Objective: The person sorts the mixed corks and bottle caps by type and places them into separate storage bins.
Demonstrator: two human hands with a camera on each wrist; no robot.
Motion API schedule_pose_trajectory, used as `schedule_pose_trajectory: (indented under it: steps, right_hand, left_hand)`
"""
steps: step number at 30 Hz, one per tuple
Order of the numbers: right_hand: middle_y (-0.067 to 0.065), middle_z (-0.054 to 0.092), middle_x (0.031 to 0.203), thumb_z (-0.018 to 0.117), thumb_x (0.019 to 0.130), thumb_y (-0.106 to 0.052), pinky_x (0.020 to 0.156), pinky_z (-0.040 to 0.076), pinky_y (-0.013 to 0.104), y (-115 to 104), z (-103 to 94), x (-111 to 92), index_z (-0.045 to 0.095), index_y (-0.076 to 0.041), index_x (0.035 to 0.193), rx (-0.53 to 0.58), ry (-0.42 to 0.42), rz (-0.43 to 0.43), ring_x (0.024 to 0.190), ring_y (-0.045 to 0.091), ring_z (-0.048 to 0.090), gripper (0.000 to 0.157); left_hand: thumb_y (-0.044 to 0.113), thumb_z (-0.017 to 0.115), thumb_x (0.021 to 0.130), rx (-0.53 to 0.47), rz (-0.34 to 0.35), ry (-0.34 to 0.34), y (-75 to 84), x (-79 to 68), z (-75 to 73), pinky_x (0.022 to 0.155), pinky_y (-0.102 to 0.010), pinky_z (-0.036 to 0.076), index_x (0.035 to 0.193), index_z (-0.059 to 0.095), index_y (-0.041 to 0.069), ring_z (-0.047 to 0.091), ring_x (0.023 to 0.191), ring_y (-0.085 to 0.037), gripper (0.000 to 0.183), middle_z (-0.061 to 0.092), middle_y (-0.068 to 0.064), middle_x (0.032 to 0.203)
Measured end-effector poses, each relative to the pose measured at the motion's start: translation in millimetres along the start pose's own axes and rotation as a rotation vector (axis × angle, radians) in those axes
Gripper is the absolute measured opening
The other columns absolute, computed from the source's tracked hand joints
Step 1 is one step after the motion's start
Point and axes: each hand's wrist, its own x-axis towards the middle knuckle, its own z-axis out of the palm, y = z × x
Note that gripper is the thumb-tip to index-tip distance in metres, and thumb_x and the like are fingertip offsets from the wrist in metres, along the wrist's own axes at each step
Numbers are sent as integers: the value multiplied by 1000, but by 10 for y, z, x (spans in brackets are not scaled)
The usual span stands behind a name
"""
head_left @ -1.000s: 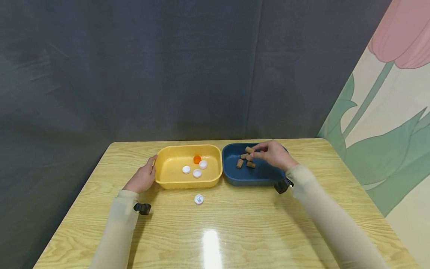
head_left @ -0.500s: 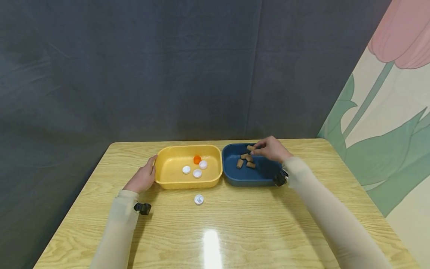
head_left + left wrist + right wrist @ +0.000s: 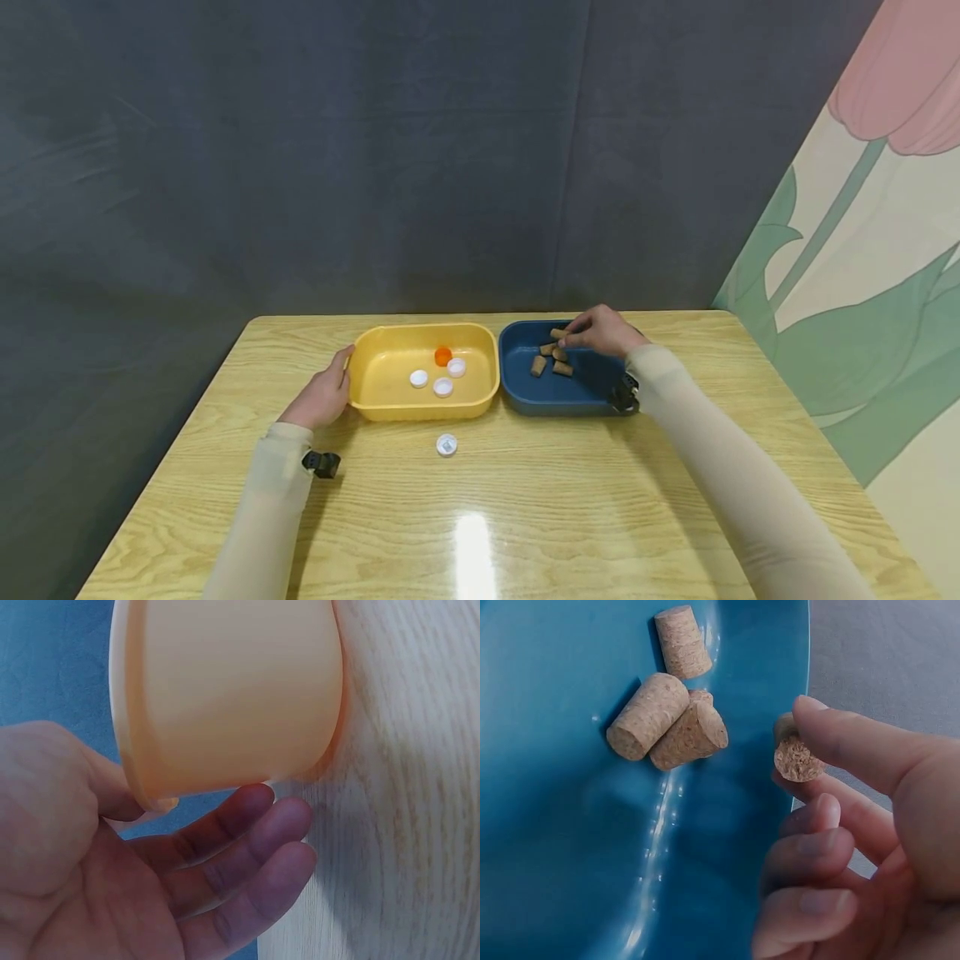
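Observation:
At the left end of the yellow tray (image 3: 420, 412), my left hand (image 3: 318, 400) holds the wall. In the left wrist view the thumb lies over the rim, and the fingers (image 3: 281, 877) bend against or just beside the outer wall. Over the far part of the blue tray (image 3: 570, 408), my right hand (image 3: 603, 333) pinches a cork (image 3: 799, 761) between thumb and index finger. The other fingers are curled below it. Several more corks (image 3: 679, 641) lie on the blue tray's floor, some leaning together.
Inside the yellow tray are white bottle caps (image 3: 418, 379) and an orange cap (image 3: 443, 357). Another white cap (image 3: 447, 445) lies on the wooden table (image 3: 375, 517) in front. The trays stand side by side near the back edge, before a dark curtain (image 3: 420, 167).
My right hand has shifted slightly toward the back of the blue tray with the cork, then stayed nearly still. My left hand has kept its place on the yellow tray.

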Motion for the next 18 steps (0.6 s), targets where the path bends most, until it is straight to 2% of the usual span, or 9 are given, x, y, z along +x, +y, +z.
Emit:
schedule_pose_trajectory:
  steps: [8, 15, 18]
  right_hand:
    - [22, 54, 142, 67, 97, -28, 103, 44, 56, -12, 2, 17, 64, 0, 132, -25, -37, 5, 126, 42, 53, 44]
    - [22, 53, 144, 67, 97, -28, 103, 44, 56, -33, 6, -2, 62, 1, 134, -23, -35, 5, 127, 42, 53, 47]
    - [22, 53, 143, 67, 97, -29, 103, 44, 56, -56, 6, -24, 62, 0, 134, -11, -28, -3, 127, 41, 53, 48]
  left_hand:
    - [13, 24, 109, 6, -2, -1, 7, -1, 3, 72, -39, 46, 157, 10, -2, 50, 61, -19, 52, 56, -9, 76]
    - [13, 25, 109, 5, -7, 1, 18, 0, -4, 75, -40, 46, 157, 11, -1, 51, 63, -19, 52, 55, -10, 77]
    - [13, 25, 109, 3, -7, 0, 10, 3, -6, 70, -39, 46, 158, 11, -1, 49, 60, -19, 52, 55, -10, 75]
